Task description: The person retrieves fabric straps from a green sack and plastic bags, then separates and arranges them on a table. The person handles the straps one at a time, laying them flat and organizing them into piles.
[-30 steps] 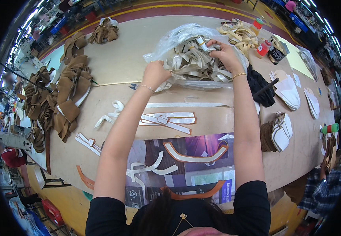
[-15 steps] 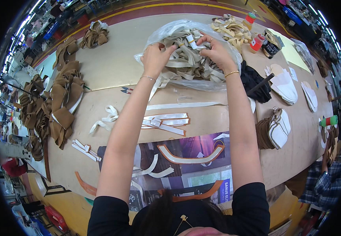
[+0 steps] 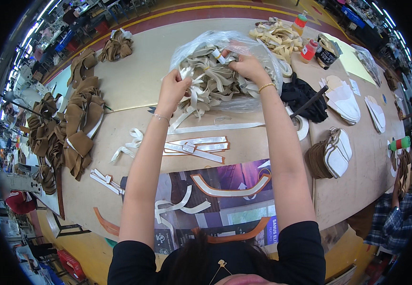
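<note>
A clear plastic bag (image 3: 270,56) lies at the far middle of the table, its mouth full of tangled off-white and grey fabric strips (image 3: 210,83). At the bag's left edge, my left hand (image 3: 172,91) is closed, pinching a light strip between thumb and fingers. My right hand (image 3: 248,67) reaches into the right part of the pile with its fingers closed on strips; some fingertips are hidden. Between the hands, a small white roll with a yellow band (image 3: 219,57) sits on top of the pile. A few strips hang over the bag's near edge.
Brown cut pieces (image 3: 80,128) are heaped on the left. Orange-edged white strips (image 3: 196,147) and a printed sheet (image 3: 234,209) lie nearer me. Black cloth (image 3: 303,99), a tape roll (image 3: 302,127), white-topped stacked pieces (image 3: 336,154) and bottles (image 3: 308,51) are on the right.
Both hands have moved left, the left one also lower, and their fingers have closed on strips. The strips have been pulled left and toward me, some now spilling over the bag's near edge.
</note>
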Demonstrator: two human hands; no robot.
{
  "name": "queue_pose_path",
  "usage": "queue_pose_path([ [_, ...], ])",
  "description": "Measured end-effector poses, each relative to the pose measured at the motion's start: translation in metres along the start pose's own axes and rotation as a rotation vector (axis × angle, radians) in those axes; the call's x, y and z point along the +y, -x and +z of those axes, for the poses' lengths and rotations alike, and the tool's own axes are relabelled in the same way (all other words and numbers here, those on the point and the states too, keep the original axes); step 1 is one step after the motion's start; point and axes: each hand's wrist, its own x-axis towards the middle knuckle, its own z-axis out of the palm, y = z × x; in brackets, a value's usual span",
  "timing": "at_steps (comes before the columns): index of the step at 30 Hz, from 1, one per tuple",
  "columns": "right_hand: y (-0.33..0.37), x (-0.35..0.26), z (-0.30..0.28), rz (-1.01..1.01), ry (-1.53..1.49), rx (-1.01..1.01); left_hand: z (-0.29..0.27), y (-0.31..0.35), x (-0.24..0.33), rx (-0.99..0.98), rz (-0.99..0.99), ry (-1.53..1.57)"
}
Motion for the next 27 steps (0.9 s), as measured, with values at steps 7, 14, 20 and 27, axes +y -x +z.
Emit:
queue_pose_path([
  [7, -0.003, 0.005, 0.011, -0.048, 0.031, -0.035, -0.007, 0.017, -0.006, 0.028, -0.069, 0.246],
  [14, -0.006, -0.025, 0.018, 0.045, 0.252, -0.007, -0.017, -0.006, -0.012, -0.155, -0.118, 0.369],
  [20, -0.006, -0.020, 0.041, 0.021, 0.651, 0.142, -0.009, -0.011, -0.010, -0.190, -0.146, 0.553],
  [27, -0.012, 0.007, 0.033, -0.075, 0.453, 0.112, -0.012, -0.009, -0.021, -0.240, -0.207, 0.660],
])
